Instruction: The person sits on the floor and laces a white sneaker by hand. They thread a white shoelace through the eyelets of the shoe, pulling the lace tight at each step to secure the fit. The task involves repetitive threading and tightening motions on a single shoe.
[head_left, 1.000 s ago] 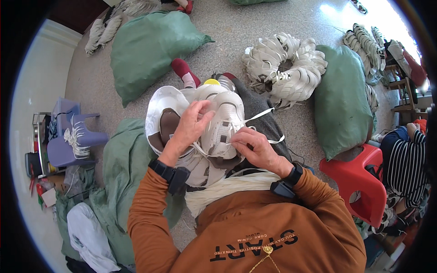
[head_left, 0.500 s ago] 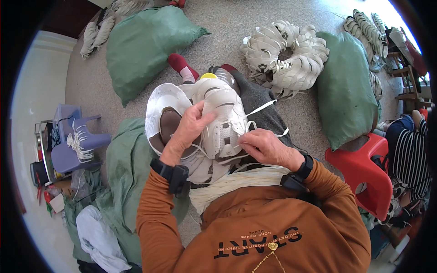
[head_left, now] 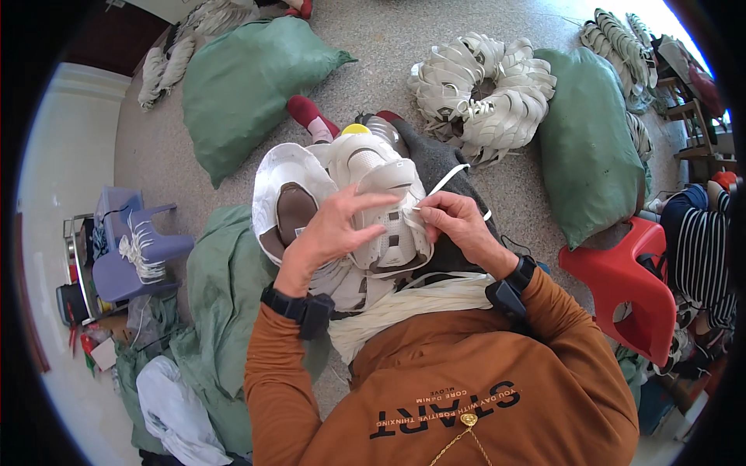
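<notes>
Head view, centre of the frame: a white shoe (head_left: 385, 210) lies on the person's lap, toe toward the top of the frame. The left hand (head_left: 330, 233) rests spread across its upper, fingers open and pressing it steady; it steadies the shoe without closing around it. The right hand (head_left: 454, 221) sits just beside, thumb and forefinger pinched on a white lace (head_left: 451, 177), whose free end loops up and to the right over the dark cloth on the knee.

As a judgement, the lacing looks partly done: the lace is already at the eyelet area, yet a long free length remains, so more threading appears left. How many eyelets are filled I cannot tell, since the hands cover them.

Left of the shoe lies another white shoe part (head_left: 284, 206) with a dark inside, touching it. A bundle of laces (head_left: 404, 307) lies across the lap below the shoe, suggesting more pairs to go.

Upper right of centre, a ring-shaped heap of shoes (head_left: 486, 93) lies on the floor (head_left: 388, 46), beside a green sack (head_left: 590, 147); another green sack (head_left: 249, 85) lies upper left. A red stool (head_left: 622, 287) stands at the right, a blue chair (head_left: 128, 252) at the left.
</notes>
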`<state>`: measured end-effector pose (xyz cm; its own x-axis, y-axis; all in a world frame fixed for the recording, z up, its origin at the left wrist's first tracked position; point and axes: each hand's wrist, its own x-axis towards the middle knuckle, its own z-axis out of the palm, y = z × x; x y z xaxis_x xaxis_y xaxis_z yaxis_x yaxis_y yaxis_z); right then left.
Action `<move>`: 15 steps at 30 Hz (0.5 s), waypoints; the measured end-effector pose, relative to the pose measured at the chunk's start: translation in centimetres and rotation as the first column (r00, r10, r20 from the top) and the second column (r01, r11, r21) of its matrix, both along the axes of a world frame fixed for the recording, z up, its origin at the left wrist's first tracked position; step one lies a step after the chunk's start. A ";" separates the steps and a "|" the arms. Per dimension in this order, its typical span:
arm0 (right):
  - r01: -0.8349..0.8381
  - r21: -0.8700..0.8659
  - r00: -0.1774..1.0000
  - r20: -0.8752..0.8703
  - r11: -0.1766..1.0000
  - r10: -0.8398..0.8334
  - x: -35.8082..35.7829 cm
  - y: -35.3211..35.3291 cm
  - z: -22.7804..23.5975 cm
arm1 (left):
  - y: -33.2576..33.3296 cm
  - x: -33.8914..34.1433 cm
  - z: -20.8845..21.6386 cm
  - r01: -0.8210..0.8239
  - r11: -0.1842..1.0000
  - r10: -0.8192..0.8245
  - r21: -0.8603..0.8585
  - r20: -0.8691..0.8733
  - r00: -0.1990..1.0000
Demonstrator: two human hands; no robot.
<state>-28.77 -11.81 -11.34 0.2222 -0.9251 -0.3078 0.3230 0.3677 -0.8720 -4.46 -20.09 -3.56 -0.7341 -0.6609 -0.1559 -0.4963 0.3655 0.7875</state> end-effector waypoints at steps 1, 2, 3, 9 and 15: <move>0.002 0.013 1.000 0.012 1.000 -0.003 0.2 0.0 -0.3 | 0.0 -0.6 0.1 -0.033 0.999 0.033 0.007 0.004 0.999; -0.007 0.009 1.000 0.012 1.000 0.007 0.4 0.0 -0.5 | 0.0 -1.1 -0.3 -0.046 0.998 0.046 0.044 -0.016 0.999; -0.016 0.004 1.000 0.012 1.000 0.016 0.6 -0.1 -0.7 | 0.2 -1.4 -1.2 -0.057 0.995 0.060 0.081 -0.036 0.998; 0.022 -0.040 1.000 0.001 0.999 -0.022 0.9 -0.1 -0.7 | 1.1 -0.3 -4.4 -0.253 0.852 0.409 0.458 -0.280 0.869; -0.034 -0.060 0.999 -0.008 0.998 0.033 0.6 -0.4 -1.0 | 2.6 -0.1 -5.4 -0.340 0.913 0.394 0.226 -0.268 0.879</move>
